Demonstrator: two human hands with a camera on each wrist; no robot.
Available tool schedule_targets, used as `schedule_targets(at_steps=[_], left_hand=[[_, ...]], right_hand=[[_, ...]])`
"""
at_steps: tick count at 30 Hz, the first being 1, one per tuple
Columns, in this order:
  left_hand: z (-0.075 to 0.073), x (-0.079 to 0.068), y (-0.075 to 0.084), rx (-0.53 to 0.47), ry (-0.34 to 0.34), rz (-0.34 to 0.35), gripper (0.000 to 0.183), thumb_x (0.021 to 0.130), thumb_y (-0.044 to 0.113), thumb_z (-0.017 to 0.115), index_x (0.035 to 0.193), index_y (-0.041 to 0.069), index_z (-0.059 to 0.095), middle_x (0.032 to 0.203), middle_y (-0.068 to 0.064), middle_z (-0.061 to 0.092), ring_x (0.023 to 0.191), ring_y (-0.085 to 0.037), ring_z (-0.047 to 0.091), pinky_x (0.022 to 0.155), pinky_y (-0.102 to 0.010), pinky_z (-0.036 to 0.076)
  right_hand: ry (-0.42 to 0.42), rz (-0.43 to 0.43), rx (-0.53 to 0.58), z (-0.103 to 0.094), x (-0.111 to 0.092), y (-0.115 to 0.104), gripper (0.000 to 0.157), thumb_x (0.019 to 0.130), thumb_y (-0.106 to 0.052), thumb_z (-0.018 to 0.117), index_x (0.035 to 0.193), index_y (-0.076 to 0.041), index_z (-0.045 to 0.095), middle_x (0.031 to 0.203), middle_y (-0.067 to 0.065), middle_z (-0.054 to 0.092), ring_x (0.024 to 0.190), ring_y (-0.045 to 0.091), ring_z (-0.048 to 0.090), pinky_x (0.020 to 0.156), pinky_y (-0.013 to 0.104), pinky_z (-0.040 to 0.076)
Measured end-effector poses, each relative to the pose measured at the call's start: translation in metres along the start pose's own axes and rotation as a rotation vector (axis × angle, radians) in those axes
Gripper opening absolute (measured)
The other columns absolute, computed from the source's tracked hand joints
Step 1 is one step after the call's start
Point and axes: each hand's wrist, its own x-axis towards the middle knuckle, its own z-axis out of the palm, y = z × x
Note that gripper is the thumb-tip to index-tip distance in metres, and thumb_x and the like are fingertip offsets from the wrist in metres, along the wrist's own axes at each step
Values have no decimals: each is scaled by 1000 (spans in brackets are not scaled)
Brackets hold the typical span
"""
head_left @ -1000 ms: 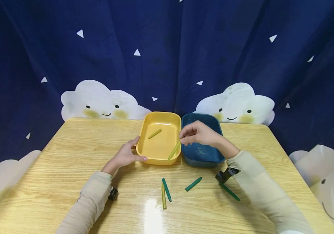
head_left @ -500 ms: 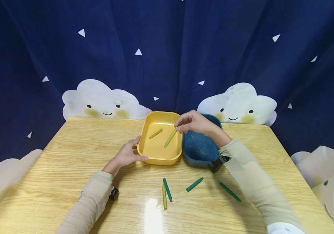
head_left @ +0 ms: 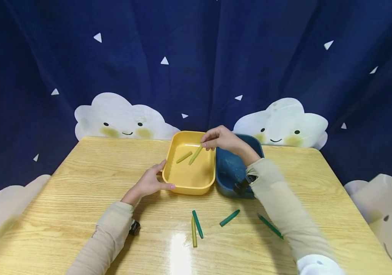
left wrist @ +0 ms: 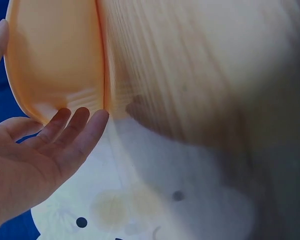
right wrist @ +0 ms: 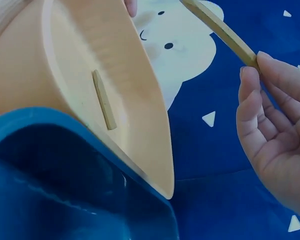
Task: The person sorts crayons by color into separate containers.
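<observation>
Yellow crayon (right wrist: 226, 34) is pinched in right hand (right wrist: 281, 120), left hand (left wrist: 42, 157) spread against tray (left wrist: 60, 50); head view adds green crayons (head_left: 229, 218).

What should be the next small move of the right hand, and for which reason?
Probably, the right hand should lower its pinched yellow crayon into the yellow tray and release it. The crayon appears to hang over this tray, where another yellow crayon lies, and the left hand touches the tray's side.
</observation>
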Motion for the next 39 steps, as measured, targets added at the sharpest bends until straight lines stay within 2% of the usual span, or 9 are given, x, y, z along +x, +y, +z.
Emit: schedule_targets(at_steps=[5, 7, 11, 14, 17, 20, 26, 34, 39], left_hand=[[0, -1, -1, 8, 1, 7, 104, 65, 25, 83, 141, -6, 19, 140, -25, 31, 115, -33, 44, 100, -44, 32], [0, -1, 0, 15, 1, 17, 103, 66, 25, 83, 141, -7, 19, 140, -26, 31, 115, -33, 44, 99, -45, 33], [-1, -1, 0, 18, 8, 27, 102, 66, 25, 83, 140, -8, 21, 139, -27, 32, 114, -34, 45, 98, -45, 33], [-2, 0, -1, 27, 15, 26, 102, 66, 25, 83, 140, -8, 21, 138, -27, 32, 114, -34, 46, 98, -46, 33], [-3, 0, -1, 28, 22, 17, 102, 65, 25, 83, 140, -8, 21, 139, -27, 32, 115, -33, 45, 98, -45, 34], [-2, 1, -1, 20, 18, 11, 103, 65, 25, 83, 141, -7, 21, 140, -26, 31, 115, -33, 45, 98, -44, 34], [0, 1, -2, -1, 7, 13, 102, 66, 24, 83, 141, -7, 20, 139, -26, 32, 112, -31, 47, 96, -42, 36], [-2, -1, 2, 14, 18, 24, 102, 66, 23, 83, 140, -8, 21, 136, -27, 36, 111, -32, 48, 96, -43, 37], [-1, 0, 0, 25, 19, 21, 102, 65, 23, 83, 140, -8, 21, 135, -27, 37, 111, -31, 48, 96, -42, 37]], right_hand=[[46, 41, 31, 4, 15, 8, 18, 81, 0, 65, 95, 11, 64, 74, 16, 65, 61, 16, 59, 56, 26, 49], [57, 58, 37, 4, 21, 11, 19, 81, 0, 65, 96, 12, 64, 73, 14, 66, 62, 17, 59, 56, 26, 49], [79, 79, 30, 6, 34, 15, 18, 81, -2, 65, 96, 10, 65, 72, 10, 66, 70, 30, 60, 58, 28, 50], [104, 90, 38, 8, 44, 17, 16, 82, -3, 66, 94, 5, 67, 79, 16, 66, 77, 38, 59, 61, 31, 51], [135, 106, 55, 9, 55, 23, 17, 82, -5, 66, 95, 6, 67, 87, 23, 64, 81, 38, 59, 64, 33, 51], [166, 144, 73, 11, 64, 30, 22, 82, -5, 66, 99, 9, 65, 88, 24, 64, 81, 37, 59, 69, 37, 52], [226, 226, 98, 14, 78, 44, 22, 81, -5, 67, 99, 8, 66, 78, 11, 66, 72, 23, 61, 78, 45, 49], [376, 324, 63, 28, 89, 56, 18, 79, -2, 68, 94, 7, 68, 70, 8, 64, 73, 29, 63, 74, 40, 52], [470, 421, 125, 39, 94, 65, 16, 78, 0, 67, 92, 9, 67, 74, 10, 63, 58, 15, 60, 64, 30, 54]])
